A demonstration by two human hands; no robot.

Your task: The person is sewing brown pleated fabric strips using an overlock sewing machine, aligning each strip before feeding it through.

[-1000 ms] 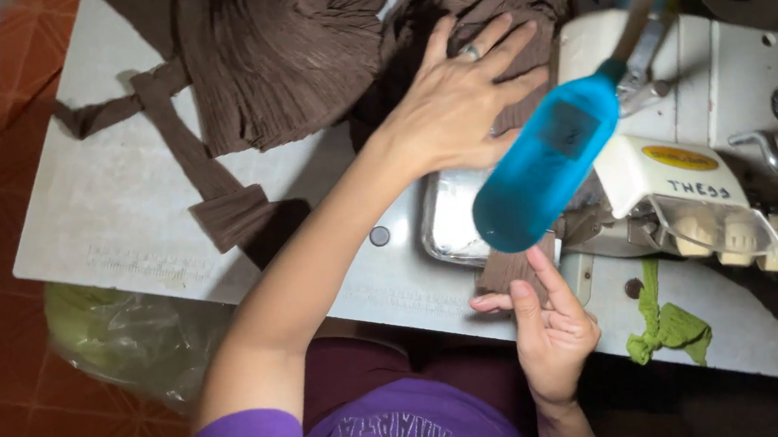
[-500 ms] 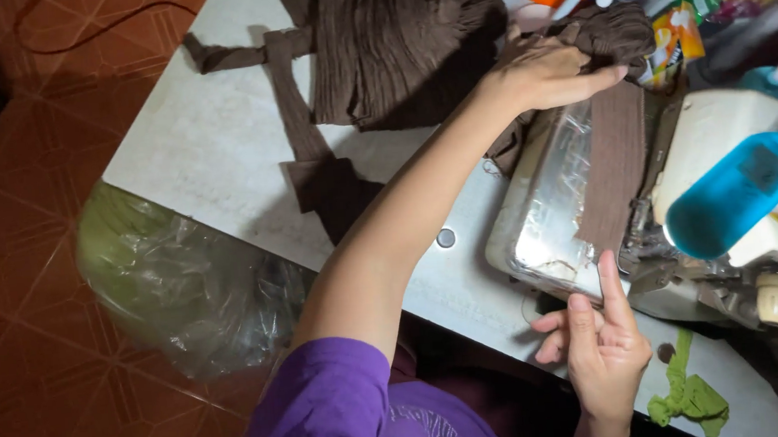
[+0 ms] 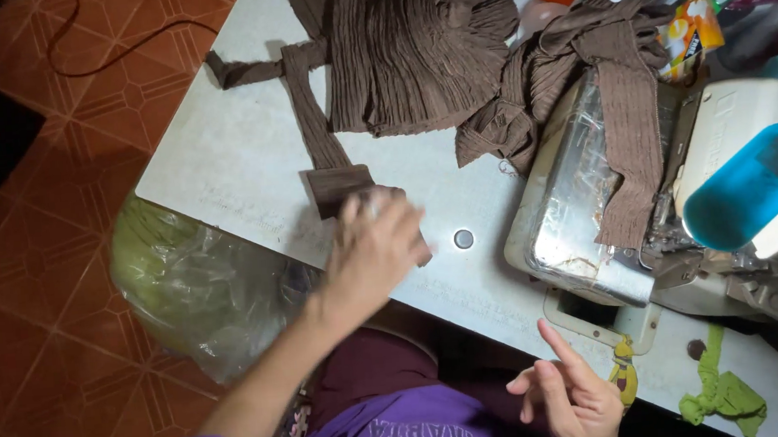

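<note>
Work seems at an early stage. Left hand (image 3: 375, 247), blurred, lies over the near end of a brown fabric strip (image 3: 336, 187) on the grey table (image 3: 237, 166); if its fingers pinch it, I cannot tell. Right hand (image 3: 565, 399) hangs empty near the table edge, fingers loosely spread. One strip already drapes over the sewing machine (image 3: 593, 221); a brown pile (image 3: 412, 45) waits far behind.

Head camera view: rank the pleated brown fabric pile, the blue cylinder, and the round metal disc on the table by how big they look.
1. Pleated brown fabric pile.
2. Blue cylinder, though being nearer the camera may inflate it.
3. Round metal disc, clearly smallest.
</note>
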